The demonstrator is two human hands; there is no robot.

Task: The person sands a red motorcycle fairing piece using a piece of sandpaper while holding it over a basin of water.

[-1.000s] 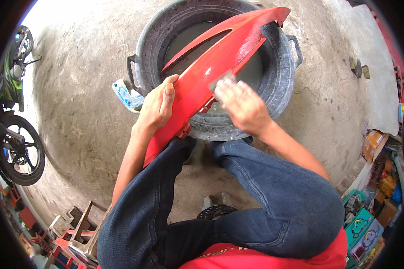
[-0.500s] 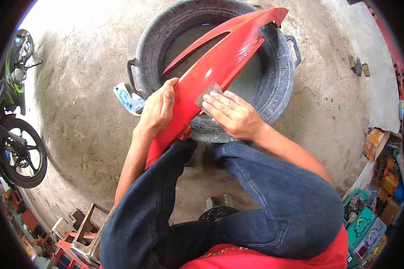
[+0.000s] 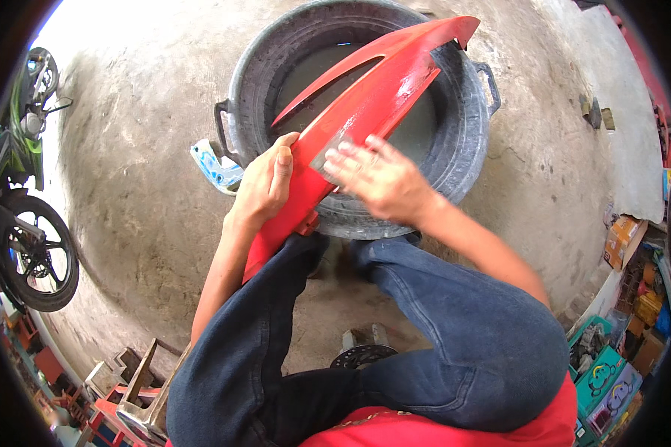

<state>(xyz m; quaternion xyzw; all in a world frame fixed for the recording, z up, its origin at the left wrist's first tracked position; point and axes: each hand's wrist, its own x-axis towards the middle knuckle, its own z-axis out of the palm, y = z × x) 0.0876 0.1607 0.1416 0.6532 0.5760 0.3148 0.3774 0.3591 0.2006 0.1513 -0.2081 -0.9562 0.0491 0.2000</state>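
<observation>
A long glossy red motorcycle body panel lies slantwise from my lap across a dark round tub. Its forked far end reaches over the tub's far right rim, and its surface looks wet. My left hand grips the panel's left edge, thumb on top. Under the fingers of my right hand is a thin greyish sheet, apparently sandpaper, pressed flat on the panel. Those fingers are blurred by motion. Murky water shows inside the tub.
Left of the tub lies a blue-and-white packet on the concrete floor. A motorcycle stands at the far left. Wooden and red frames are at lower left. Boxes and a teal crate line the right side.
My right hand has shifted slightly left and up along the panel, with the sheet moving under it. My left hand keeps its hold on the panel.
</observation>
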